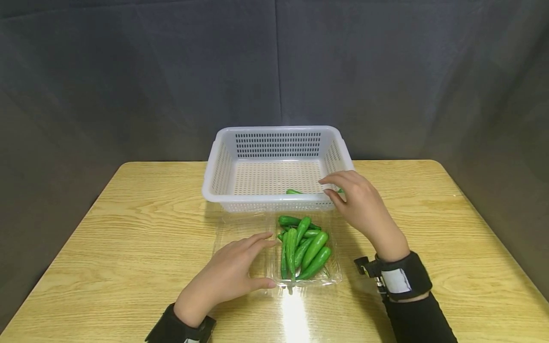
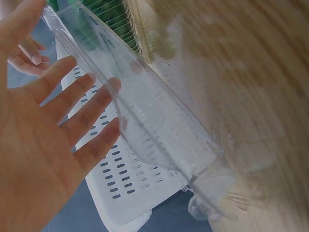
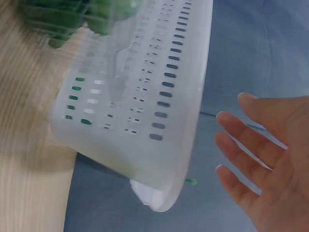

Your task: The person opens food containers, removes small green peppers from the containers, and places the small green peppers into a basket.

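Several green chili peppers (image 1: 315, 250) lie heaped in the right half of a clear plastic clamshell box (image 1: 336, 276), whose opened lid (image 1: 240, 224) spreads to the left. My left hand (image 1: 233, 269) is at the lid side, fingers spread with nothing gripped; in the left wrist view its fingertips overlap the clear wall, and whether they touch it I cannot tell. Over the front right corner of the white basket (image 1: 214, 188) is my right hand (image 1: 358, 202). Thumb and fingers stand apart, holding nothing. Inside the basket a green pepper (image 1: 293, 191) shows above the front rim.
The slotted basket stands directly behind the clamshell box on a wooden table (image 1: 141, 238). A dark cloth (image 1: 171, 85) hangs behind the table. In the right wrist view a green stem (image 3: 191, 181) sticks out past the basket's rim.
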Motion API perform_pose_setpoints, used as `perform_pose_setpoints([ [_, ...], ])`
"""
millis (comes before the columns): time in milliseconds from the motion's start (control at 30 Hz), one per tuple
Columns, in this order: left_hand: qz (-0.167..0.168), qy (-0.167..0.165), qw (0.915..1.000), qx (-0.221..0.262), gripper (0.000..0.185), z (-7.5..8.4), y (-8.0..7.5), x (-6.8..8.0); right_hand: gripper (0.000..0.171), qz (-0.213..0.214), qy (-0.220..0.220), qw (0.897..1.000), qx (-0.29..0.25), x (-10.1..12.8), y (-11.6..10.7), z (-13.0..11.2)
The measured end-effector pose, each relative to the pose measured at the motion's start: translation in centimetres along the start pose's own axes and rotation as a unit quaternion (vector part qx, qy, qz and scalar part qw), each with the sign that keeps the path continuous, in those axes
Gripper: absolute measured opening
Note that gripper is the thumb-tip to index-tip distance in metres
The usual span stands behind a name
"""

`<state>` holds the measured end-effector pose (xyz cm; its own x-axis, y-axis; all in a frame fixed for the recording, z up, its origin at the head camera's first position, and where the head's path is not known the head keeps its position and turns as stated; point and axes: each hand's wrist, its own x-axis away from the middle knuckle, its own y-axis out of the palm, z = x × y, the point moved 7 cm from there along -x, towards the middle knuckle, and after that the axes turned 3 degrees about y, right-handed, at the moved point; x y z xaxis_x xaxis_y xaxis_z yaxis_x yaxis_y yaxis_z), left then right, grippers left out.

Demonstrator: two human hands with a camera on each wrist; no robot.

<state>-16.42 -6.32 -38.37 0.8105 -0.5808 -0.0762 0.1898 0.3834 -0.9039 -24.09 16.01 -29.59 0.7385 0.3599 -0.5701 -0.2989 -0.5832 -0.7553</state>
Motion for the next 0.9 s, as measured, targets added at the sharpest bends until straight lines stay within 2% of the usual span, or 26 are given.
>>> perform_pose_setpoints([
  [133,-0.002,0.000,1.0000,0.003,0.080,0.1,0.0,0.0,0.023,0.001,-0.027,1.000,-0.004,0.0,-0.2,-0.9],
  [367,-0.005,-0.004,1.0000,0.006,0.080,0.1,-0.1,0.0,0.024,-0.017,-0.043,0.999,-0.017,0.0,-0.5,-2.2],
  [600,-0.003,0.002,1.0000,0.004,0.080,0.1,-0.1,-0.1,0.024,-0.072,-0.018,0.997,-0.014,0.1,-0.3,-2.8],
  [900,0.000,0.004,1.0000,0.006,0.079,0.1,-0.1,0.0,0.024,-0.148,0.014,0.989,-0.008,0.5,0.5,-3.4],
])
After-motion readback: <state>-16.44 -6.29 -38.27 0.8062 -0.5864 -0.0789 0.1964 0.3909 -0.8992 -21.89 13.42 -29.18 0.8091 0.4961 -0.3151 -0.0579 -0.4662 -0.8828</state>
